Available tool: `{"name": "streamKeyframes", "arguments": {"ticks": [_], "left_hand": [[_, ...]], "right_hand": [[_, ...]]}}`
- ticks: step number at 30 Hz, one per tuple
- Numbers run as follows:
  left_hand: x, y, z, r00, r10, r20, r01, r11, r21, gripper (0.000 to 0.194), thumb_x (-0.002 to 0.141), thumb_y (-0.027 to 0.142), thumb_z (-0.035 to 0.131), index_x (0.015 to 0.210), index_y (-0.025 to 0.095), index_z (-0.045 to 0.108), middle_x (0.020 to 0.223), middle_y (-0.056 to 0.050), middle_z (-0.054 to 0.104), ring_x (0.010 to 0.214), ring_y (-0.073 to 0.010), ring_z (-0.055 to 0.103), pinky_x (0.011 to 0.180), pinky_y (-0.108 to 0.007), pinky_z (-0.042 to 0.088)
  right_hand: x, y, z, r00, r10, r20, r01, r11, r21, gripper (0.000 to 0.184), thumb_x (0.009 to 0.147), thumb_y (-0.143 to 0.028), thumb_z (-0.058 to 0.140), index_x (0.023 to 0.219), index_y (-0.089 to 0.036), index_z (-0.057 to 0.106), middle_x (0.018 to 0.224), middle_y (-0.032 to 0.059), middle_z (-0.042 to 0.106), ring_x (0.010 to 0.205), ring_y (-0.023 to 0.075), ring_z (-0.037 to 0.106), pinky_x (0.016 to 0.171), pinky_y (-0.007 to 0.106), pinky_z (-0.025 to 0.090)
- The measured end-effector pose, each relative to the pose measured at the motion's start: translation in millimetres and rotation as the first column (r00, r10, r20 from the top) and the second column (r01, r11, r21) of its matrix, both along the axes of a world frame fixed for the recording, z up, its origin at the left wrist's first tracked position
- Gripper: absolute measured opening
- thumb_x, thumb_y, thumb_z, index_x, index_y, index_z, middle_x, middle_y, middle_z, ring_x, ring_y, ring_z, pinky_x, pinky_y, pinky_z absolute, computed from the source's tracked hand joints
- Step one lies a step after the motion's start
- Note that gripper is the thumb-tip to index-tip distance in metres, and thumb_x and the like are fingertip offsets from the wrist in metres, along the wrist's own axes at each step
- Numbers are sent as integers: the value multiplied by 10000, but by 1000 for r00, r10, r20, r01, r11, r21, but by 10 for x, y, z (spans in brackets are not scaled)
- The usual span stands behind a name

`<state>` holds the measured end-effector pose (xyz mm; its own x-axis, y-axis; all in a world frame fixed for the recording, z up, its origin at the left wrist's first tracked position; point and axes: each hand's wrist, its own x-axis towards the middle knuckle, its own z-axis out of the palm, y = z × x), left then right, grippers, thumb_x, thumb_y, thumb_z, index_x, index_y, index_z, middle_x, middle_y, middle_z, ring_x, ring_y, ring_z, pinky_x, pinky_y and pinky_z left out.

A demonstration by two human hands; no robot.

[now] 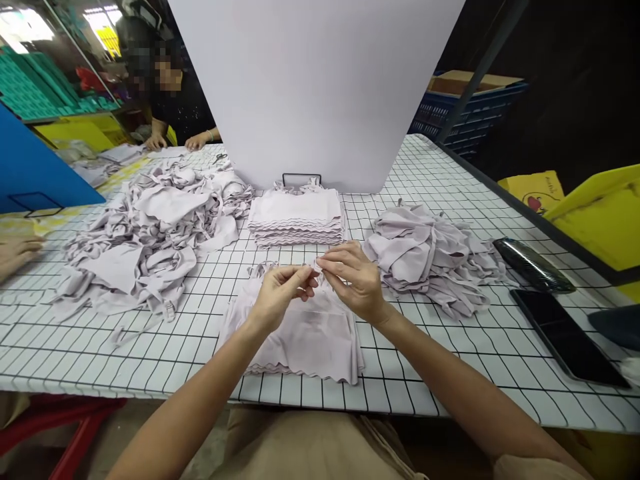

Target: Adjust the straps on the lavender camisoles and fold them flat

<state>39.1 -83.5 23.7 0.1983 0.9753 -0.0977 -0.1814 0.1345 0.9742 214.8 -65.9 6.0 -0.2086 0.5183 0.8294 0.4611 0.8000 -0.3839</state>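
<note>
My left hand (287, 290) and my right hand (354, 279) meet above a stack of pale lilac garments (305, 340) with wavy edges and thin straps. Both hands are closed in a pinch, their fingertips nearly touching. Between them is something small and pale, too small to make out; it may be part of a strap. Just beyond my hands lies a second neat stack of the same garments (295, 210). A loose heap of them (425, 250) sits to the right of my right hand, and a larger tangled heap (160, 227) spreads out at the left.
A white board (320, 87) on a wire stand rises behind the far stack. At the right of the checked table (400, 373) lie a phone (565, 337) and a dark shiny case (533, 265). A co-worker (183, 100) works at the far left; another person's hand (20, 253) shows at the left edge.
</note>
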Motion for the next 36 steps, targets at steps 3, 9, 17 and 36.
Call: {"name": "streamKeyframes", "arguments": {"ticks": [3, 9, 17, 36], "left_hand": [[-31, -51, 2, 997, -12, 80, 21, 994, -108, 400, 740, 512, 820, 792, 119, 762, 735, -65, 692, 595, -114, 593, 557, -240, 467], [-42, -77, -51, 993, -11, 121, 38, 974, -226, 408, 677, 492, 875, 799, 118, 766, 754, -68, 720, 622, -128, 639, 597, -253, 521], [-43, -45, -97, 986, -11, 168, 55, 964, -258, 373, 649, 429, 901, 811, 117, 776, 750, -61, 728, 625, -121, 646, 637, -258, 545], [-45, -92, -126, 985, 33, -169, -7, 989, 148, 210, 798, 350, 775, 807, 144, 740, 698, -32, 702, 627, -146, 654, 622, -286, 556]], "right_hand": [[29, 6, -46, 989, -50, 136, 44, 998, 48, 223, 929, -125, 598, 989, -286, 741, 894, 28, 757, 935, 230, 678, 1041, 566, 428], [28, -13, -66, 988, -18, 156, 14, 999, 31, 275, 925, -124, 586, 1039, -326, 733, 875, 29, 697, 955, 233, 640, 1061, 586, 392], [36, -36, -90, 990, 4, 144, -17, 995, 94, 276, 919, -97, 588, 1038, -304, 728, 876, 35, 697, 936, 221, 647, 995, 538, 460], [22, -94, -58, 947, 267, -181, -322, 800, -505, 140, 927, -262, 667, 1015, -234, 771, 893, 55, 748, 819, 174, 699, 733, 333, 588]]}}
